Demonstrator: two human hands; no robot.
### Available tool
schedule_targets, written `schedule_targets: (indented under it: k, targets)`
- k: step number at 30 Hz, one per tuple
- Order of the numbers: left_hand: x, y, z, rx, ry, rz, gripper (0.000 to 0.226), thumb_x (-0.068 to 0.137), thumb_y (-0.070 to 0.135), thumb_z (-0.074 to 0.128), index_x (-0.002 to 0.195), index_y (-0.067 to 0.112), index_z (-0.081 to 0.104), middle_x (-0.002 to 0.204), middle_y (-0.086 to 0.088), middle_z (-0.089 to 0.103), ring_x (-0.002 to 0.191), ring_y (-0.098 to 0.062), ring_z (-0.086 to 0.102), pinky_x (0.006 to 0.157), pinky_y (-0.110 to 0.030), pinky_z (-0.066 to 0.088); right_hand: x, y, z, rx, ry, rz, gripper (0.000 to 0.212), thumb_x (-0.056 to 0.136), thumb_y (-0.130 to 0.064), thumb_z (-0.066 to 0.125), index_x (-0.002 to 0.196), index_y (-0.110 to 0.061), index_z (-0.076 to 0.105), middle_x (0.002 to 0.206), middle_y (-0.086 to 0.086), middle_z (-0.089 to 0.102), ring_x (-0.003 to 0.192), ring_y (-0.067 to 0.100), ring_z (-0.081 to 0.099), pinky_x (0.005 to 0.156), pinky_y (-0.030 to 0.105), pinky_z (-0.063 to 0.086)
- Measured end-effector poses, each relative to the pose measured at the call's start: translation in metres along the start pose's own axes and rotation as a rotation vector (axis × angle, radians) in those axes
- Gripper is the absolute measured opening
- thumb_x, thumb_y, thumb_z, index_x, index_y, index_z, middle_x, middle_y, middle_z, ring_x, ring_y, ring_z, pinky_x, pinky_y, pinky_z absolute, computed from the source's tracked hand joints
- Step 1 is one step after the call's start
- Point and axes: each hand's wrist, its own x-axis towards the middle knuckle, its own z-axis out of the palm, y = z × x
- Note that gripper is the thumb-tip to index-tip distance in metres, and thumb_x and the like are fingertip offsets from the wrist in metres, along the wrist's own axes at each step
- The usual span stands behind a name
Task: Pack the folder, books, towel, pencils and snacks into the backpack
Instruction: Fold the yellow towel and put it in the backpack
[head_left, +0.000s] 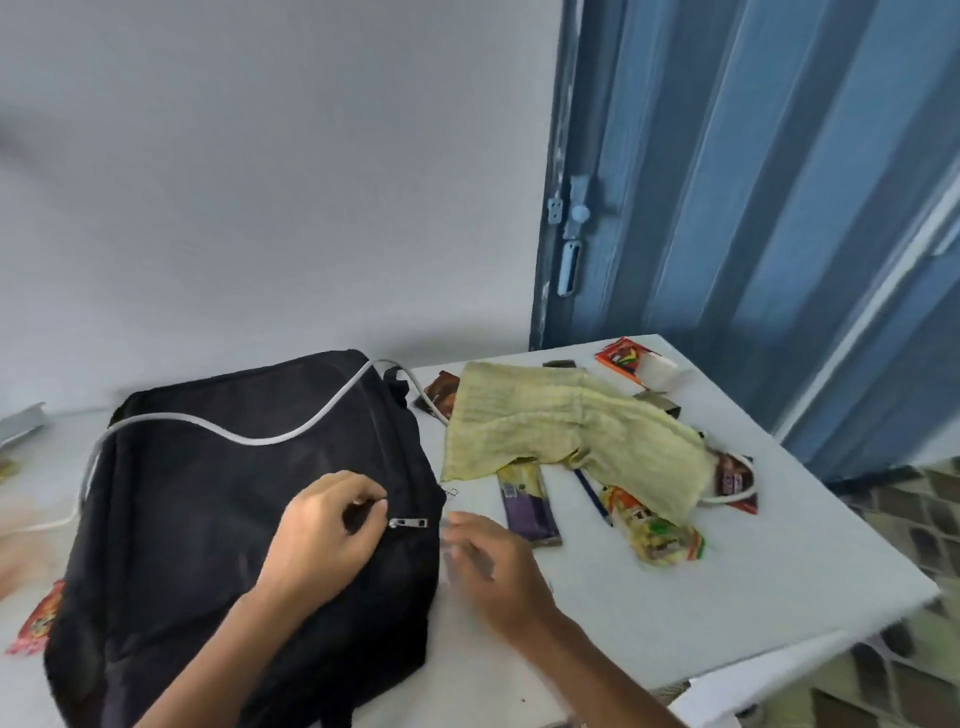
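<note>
**Desk:** What should the caption say about technique?

**Photographer:** The black backpack (244, 509) lies flat on the white table (753, 582), and the person's left hand (324, 525) works at its zipper pull (409, 523). Judging by that, the step is opening a compartment. It would go best with the fabric held taut beside the slider, which should be drawn straight along the track.

**Desk:** And the fingers?

**Photographer:** The left hand's fingers are curled tight, pinching something small at the zipper. The right hand (488, 566) hovers beside the bag's edge, blurred, fingers loosely spread and holding nothing.

**Desk:** The rest of the load?

**Photographer:** Unpacked. The yellow towel (561, 426) drapes over snack packets (665, 535) and a blue pencil (592, 491) to the right. No folder or books are visible.
</note>
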Motion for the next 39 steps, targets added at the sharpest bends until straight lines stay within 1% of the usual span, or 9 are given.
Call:
schedule_targets:
  k: [3, 7, 12, 15, 21, 28, 31, 34, 39]
  targets:
    - [0.035, 0.035, 0.04, -0.102, -0.169, 0.113, 0.017, 0.079, 0.029, 0.058, 0.087, 0.021, 0.071, 0.082, 0.018, 0.065, 0.077, -0.001, 0.061, 0.07, -0.017, 0.049, -0.002, 0.001, -0.042, -0.003, 0.147, 0.099, 0.021, 0.087, -0.006, 0.057, 0.1, -0.013, 0.072, 0.1, -0.009, 0.07, 0.098, -0.004, 0.064, 0.086, 0.015, 0.05]
    - [0.079, 0.078, 0.107, -0.134, -0.307, 0.222, 0.023, 0.08, 0.012, 0.058, 0.097, 0.014, 0.073, 0.089, 0.001, 0.072, 0.076, -0.013, 0.063, 0.071, -0.028, 0.052, -0.002, 0.012, -0.106, -0.16, 0.34, 0.105, 0.023, 0.086, -0.001, 0.057, 0.096, -0.014, 0.072, 0.089, -0.014, 0.067, 0.088, -0.007, 0.062, 0.075, 0.007, 0.045]
    - [0.116, 0.106, 0.174, 0.195, -0.44, 0.208, 0.055, 0.083, 0.002, 0.047, 0.132, 0.027, 0.055, 0.116, -0.007, 0.064, 0.101, -0.028, 0.061, 0.081, -0.033, 0.051, -0.014, 0.022, -0.155, -0.155, 0.418, 0.208, 0.028, 0.089, -0.003, 0.058, 0.091, -0.029, 0.068, 0.089, -0.014, 0.07, 0.087, -0.002, 0.064, 0.075, 0.011, 0.048]
    - [0.129, 0.111, 0.191, 0.258, -0.495, 0.186, 0.048, 0.086, 0.001, 0.045, 0.122, 0.027, 0.063, 0.118, -0.005, 0.061, 0.105, -0.027, 0.061, 0.085, -0.033, 0.051, -0.02, 0.03, -0.175, -0.126, 0.45, 0.249, 0.032, 0.088, 0.0, 0.058, 0.089, -0.031, 0.067, 0.087, -0.012, 0.071, 0.085, 0.004, 0.066, 0.075, 0.015, 0.051]
    - [0.159, 0.118, 0.179, 0.048, -0.333, 0.216, 0.017, 0.084, 0.008, 0.061, 0.093, 0.014, 0.074, 0.1, -0.007, 0.064, 0.088, -0.022, 0.061, 0.081, -0.033, 0.051, -0.012, 0.037, -0.198, -0.086, 0.492, 0.242, 0.031, 0.088, 0.004, 0.057, 0.089, -0.025, 0.069, 0.09, -0.009, 0.071, 0.082, 0.006, 0.067, 0.071, 0.014, 0.05]
    - [0.213, 0.167, 0.112, -0.246, -0.07, 0.089, 0.012, 0.088, 0.006, 0.051, 0.085, 0.016, 0.057, 0.068, -0.003, 0.057, 0.064, -0.021, 0.049, 0.06, -0.03, 0.036, 0.025, 0.006, -0.195, -0.086, 0.484, 0.105, 0.032, 0.09, 0.001, 0.055, 0.093, -0.029, 0.065, 0.094, -0.014, 0.069, 0.091, -0.001, 0.064, 0.078, 0.012, 0.05]
    - [0.229, 0.188, 0.078, -0.307, 0.021, 0.137, 0.015, 0.088, 0.007, 0.047, 0.088, 0.019, 0.056, 0.066, -0.012, 0.062, 0.056, -0.021, 0.05, 0.058, -0.033, 0.044, 0.038, -0.009, -0.187, -0.115, 0.504, 0.03, 0.026, 0.09, -0.003, 0.059, 0.099, -0.028, 0.064, 0.098, -0.017, 0.065, 0.096, -0.003, 0.061, 0.079, 0.01, 0.048]
    - [0.238, 0.21, 0.047, -0.328, 0.083, 0.247, 0.017, 0.087, 0.005, 0.048, 0.09, 0.016, 0.06, 0.06, 0.001, 0.056, 0.05, -0.006, 0.046, 0.057, -0.026, 0.041, 0.052, -0.025, -0.184, -0.139, 0.583, -0.078, 0.026, 0.089, -0.003, 0.06, 0.106, -0.023, 0.063, 0.104, -0.019, 0.059, 0.101, -0.003, 0.057, 0.083, 0.01, 0.045]
    - [0.236, 0.229, -0.004, -0.27, 0.147, 0.484, 0.019, 0.079, 0.013, 0.061, 0.09, 0.015, 0.075, 0.082, 0.0, 0.063, 0.06, 0.001, 0.05, 0.061, -0.008, 0.037, 0.068, -0.052, -0.199, 0.091, 0.782, -0.097, 0.016, 0.088, -0.013, 0.054, 0.096, -0.017, 0.066, 0.098, -0.007, 0.066, 0.092, 0.001, 0.06, 0.078, 0.014, 0.048]
